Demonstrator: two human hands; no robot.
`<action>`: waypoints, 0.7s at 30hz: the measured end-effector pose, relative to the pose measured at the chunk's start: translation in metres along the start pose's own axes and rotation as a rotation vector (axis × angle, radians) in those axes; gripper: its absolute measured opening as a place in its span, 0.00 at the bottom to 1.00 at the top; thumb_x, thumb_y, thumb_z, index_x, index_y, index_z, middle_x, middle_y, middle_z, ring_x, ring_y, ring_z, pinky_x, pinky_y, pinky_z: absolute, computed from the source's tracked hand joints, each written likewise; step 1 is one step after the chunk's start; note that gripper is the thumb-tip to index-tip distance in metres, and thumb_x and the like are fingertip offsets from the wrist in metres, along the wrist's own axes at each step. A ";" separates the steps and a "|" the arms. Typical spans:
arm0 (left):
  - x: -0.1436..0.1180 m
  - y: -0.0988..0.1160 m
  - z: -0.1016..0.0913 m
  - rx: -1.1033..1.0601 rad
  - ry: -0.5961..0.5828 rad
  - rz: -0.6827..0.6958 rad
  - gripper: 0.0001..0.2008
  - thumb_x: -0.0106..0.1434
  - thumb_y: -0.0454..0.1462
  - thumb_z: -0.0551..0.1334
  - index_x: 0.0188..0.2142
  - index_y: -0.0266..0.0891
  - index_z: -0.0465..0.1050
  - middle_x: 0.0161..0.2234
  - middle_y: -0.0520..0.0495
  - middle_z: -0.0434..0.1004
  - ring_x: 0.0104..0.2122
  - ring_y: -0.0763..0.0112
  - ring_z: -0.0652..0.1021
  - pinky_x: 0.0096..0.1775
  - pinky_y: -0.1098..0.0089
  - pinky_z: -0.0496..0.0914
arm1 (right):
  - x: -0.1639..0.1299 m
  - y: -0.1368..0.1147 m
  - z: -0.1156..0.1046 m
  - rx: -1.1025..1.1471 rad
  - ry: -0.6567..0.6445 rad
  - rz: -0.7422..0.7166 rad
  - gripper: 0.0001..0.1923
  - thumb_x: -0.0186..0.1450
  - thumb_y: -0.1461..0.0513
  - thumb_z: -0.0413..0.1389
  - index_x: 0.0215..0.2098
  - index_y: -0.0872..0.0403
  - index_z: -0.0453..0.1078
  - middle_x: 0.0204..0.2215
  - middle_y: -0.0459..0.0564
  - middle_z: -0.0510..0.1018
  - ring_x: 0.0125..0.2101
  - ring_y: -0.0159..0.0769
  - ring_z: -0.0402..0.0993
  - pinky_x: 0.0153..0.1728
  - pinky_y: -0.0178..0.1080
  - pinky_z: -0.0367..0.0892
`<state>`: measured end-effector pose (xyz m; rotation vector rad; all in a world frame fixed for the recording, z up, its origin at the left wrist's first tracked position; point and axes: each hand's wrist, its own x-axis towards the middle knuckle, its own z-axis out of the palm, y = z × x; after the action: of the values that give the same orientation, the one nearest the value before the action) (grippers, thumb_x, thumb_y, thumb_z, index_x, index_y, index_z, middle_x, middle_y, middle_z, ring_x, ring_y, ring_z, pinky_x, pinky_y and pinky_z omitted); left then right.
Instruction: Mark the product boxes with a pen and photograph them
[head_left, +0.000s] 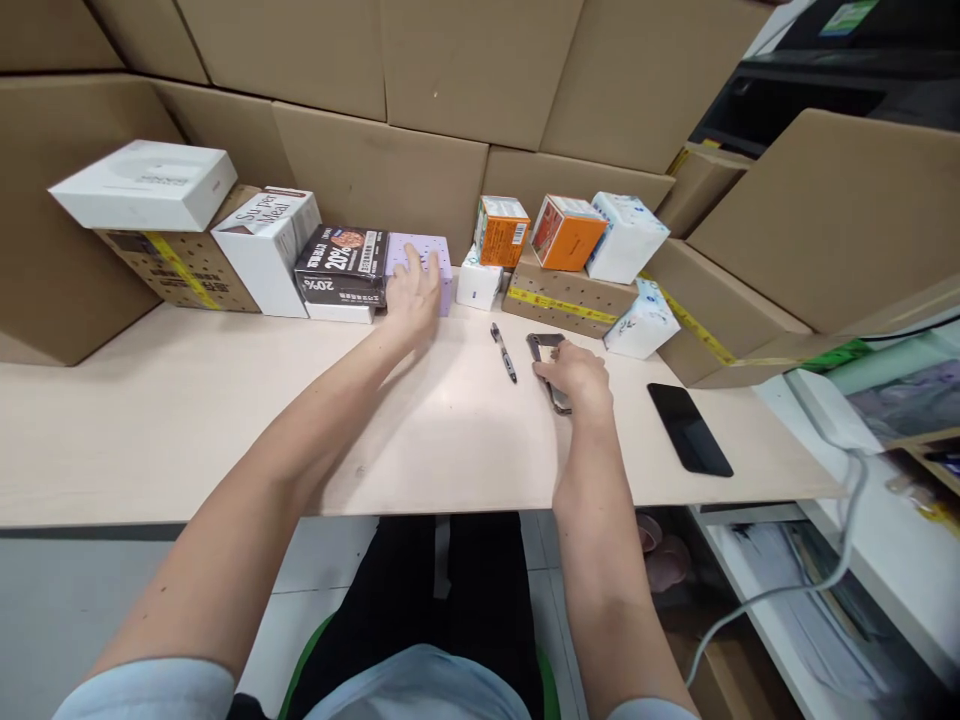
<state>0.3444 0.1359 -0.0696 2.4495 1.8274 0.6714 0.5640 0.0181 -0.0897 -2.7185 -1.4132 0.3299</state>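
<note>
My left hand (414,298) rests its stretched-out fingers on a lilac dotted box (442,262) at the back of the table. To that box's left is a black box (341,262) with "20%" printed on it. On the tabletop, my right hand (579,374) covers the middle of a dark-rimmed phone case (541,343), thumb and fingers closed over it. Whether a phone sits inside the case I cannot tell. Between my hands lies a black-and-clear pen (504,352). A black smartphone (688,428) lies flat to the right of my right hand.
White boxes (146,182) and a "Super Meal" box (268,240) stand at the left. Orange boxes (502,230) and white tissue packs (626,235) are stacked at the back right. Cardboard walls (465,60) line the back, an open carton (739,300) stands right, and a cable (787,588) hangs there.
</note>
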 end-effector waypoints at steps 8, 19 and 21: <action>0.055 0.077 -0.003 -0.286 0.160 0.097 0.33 0.62 0.42 0.66 0.65 0.48 0.59 0.66 0.36 0.48 0.60 0.35 0.62 0.53 0.44 0.62 | -0.006 -0.003 -0.005 0.059 0.020 -0.020 0.27 0.63 0.49 0.58 0.55 0.54 0.70 0.55 0.64 0.72 0.57 0.61 0.66 0.50 0.54 0.66; 0.107 0.094 0.011 -0.369 0.141 -0.092 0.33 0.59 0.44 0.68 0.59 0.33 0.61 0.56 0.40 0.59 0.51 0.66 0.63 0.50 0.58 0.56 | -0.007 -0.012 -0.003 0.285 0.516 -0.208 0.19 0.73 0.54 0.49 0.50 0.59 0.74 0.47 0.63 0.77 0.47 0.51 0.73 0.47 0.46 0.65; 0.097 0.080 -0.003 -0.418 0.168 -0.096 0.27 0.58 0.40 0.68 0.54 0.35 0.64 0.52 0.42 0.64 0.49 0.67 0.65 0.50 0.59 0.57 | -0.007 -0.013 -0.002 0.306 0.510 -0.259 0.18 0.73 0.55 0.48 0.47 0.58 0.75 0.43 0.60 0.78 0.43 0.47 0.75 0.44 0.44 0.66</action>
<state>0.4386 0.1991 -0.0142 2.0788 1.6325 1.1466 0.5499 0.0202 -0.0851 -2.1342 -1.3958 -0.1456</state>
